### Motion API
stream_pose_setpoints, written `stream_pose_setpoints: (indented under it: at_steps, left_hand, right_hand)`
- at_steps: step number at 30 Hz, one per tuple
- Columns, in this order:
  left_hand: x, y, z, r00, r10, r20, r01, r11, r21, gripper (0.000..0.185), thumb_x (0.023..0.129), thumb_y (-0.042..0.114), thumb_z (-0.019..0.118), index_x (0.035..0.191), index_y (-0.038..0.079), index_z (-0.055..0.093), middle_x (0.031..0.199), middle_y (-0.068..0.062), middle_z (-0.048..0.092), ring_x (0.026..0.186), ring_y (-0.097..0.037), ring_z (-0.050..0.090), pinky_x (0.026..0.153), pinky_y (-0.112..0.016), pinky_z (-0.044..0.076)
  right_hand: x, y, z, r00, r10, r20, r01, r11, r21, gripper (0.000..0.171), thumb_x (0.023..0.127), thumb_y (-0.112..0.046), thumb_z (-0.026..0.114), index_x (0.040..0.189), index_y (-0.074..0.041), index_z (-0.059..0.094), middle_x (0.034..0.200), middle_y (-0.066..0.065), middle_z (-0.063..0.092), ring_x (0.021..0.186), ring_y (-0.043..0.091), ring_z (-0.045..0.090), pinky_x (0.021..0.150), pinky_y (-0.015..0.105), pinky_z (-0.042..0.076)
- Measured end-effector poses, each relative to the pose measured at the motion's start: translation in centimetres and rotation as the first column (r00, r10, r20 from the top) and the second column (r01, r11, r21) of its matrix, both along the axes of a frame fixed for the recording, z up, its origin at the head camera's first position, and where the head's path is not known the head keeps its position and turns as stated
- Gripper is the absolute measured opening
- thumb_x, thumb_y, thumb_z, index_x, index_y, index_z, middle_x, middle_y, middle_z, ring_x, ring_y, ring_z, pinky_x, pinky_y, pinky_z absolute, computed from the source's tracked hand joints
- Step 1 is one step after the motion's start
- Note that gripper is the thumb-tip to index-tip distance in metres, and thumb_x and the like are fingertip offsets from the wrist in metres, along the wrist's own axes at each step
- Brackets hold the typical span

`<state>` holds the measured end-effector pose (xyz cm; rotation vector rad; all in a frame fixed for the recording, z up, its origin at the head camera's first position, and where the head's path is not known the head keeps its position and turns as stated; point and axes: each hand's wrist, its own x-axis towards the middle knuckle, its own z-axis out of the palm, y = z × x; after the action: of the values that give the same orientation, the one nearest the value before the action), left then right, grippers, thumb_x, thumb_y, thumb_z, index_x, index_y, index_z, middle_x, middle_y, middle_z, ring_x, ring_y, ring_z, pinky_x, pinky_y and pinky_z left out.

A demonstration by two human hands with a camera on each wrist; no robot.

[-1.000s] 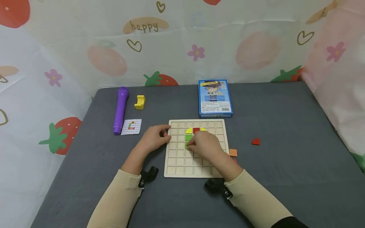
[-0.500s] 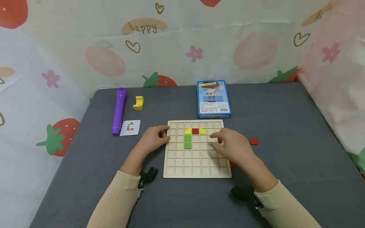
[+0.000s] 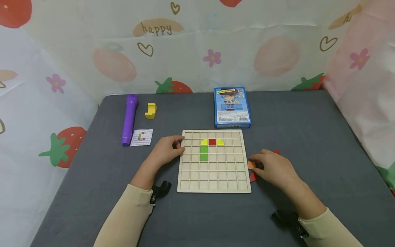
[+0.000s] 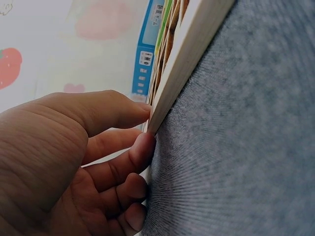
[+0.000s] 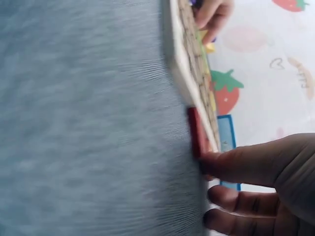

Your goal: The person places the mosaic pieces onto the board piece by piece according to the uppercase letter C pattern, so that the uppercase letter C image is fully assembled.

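Observation:
A wooden grid board (image 3: 213, 178) lies on the grey table. In its upper cells sit two yellow quarter-rounds (image 3: 204, 141), a red square (image 3: 212, 141) and two green squares (image 3: 203, 153). My left hand (image 3: 177, 145) grips the board's left edge, thumb on top and fingertips against its side (image 4: 147, 142). My right hand (image 3: 255, 167) is just off the board's right edge; index finger and thumb pinch an orange tile (image 3: 250, 165). A red tile (image 3: 253, 177) lies under the thumb, which touches it beside the board (image 5: 195, 132).
A blue card box (image 3: 232, 106) stands behind the board. At the far left lie a purple pen (image 3: 129, 118), a yellow block (image 3: 151, 110) and a small pattern card (image 3: 142, 137). Another red piece (image 3: 276, 152) peeks out behind my right hand. Printed curtains surround the table.
My right hand left the green squares on the board, crossed to the right and came down on the orange tile beside the board. The left hand and the board stayed put.

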<state>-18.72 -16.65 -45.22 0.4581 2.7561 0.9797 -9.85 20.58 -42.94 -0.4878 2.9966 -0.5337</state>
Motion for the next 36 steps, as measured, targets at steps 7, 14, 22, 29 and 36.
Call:
stream_pose_setpoints:
  at_steps: [7,14,22,29,36]
  left_hand:
    - [0.0,0.0,-0.2,1.000,0.005,-0.001,-0.005,1.000,0.001,0.045,0.094,0.018,0.071,0.136,0.003,0.065,0.083,-0.001,0.063,0.071,-0.016,0.053,0.070,-0.034,0.042]
    - [0.1,0.2,-0.1,1.000,0.007,0.011,-0.007,1.000,0.001,0.046,0.094,0.019,0.071,0.137,0.003,0.064,0.084,-0.002,0.063,0.072,-0.016,0.054,0.071,-0.035,0.043]
    - [0.1,0.1,0.0,1.000,0.012,0.006,-0.012,1.000,0.005,0.046,0.094,0.019,0.072,0.137,0.003,0.064,0.083,-0.002,0.063,0.071,-0.017,0.053,0.070,-0.035,0.042]
    - [0.0,0.1,-0.1,1.000,0.009,0.010,-0.009,1.000,-0.002,0.046,0.095,0.019,0.072,0.137,0.004,0.064,0.084,-0.001,0.063,0.073,-0.017,0.054,0.072,-0.035,0.043]
    - [0.0,0.1,-0.1,1.000,0.012,0.008,-0.012,1.000,0.002,0.046,0.095,0.019,0.071,0.137,0.003,0.064,0.083,-0.001,0.063,0.071,-0.016,0.053,0.070,-0.034,0.042]
  right_hand:
    - [0.3,0.1,-0.6,0.999,-0.029,-0.026,0.029,1.000,-0.010,0.021,0.087,-0.020,0.081,0.105,-0.010,0.078,0.096,0.002,0.065,0.076,0.017,0.058,0.066,0.042,0.051]
    - [1.6,0.1,0.2,0.993,0.032,0.110,-0.028,0.999,-0.038,0.023,0.078,-0.008,0.081,0.101,-0.014,0.076,0.083,-0.007,0.057,0.072,0.012,0.051,0.062,0.035,0.044]
    - [2.2,0.0,0.1,0.993,0.112,0.020,-0.111,0.992,-0.062,0.013,0.081,-0.010,0.084,0.086,-0.017,0.073,0.083,-0.008,0.055,0.070,0.008,0.049,0.064,0.032,0.045]
    - [1.8,0.4,0.8,0.988,0.156,0.008,-0.154,0.982,-0.106,0.016,0.083,-0.002,0.079,0.091,-0.013,0.073,0.084,-0.008,0.059,0.069,0.006,0.050,0.063,0.028,0.046]
    - [1.8,-0.2,1.3,0.986,0.122,0.116,-0.123,0.992,-0.001,0.027,0.081,-0.006,0.084,0.105,-0.006,0.074,0.093,0.000,0.061,0.076,0.013,0.054,0.069,0.036,0.050]
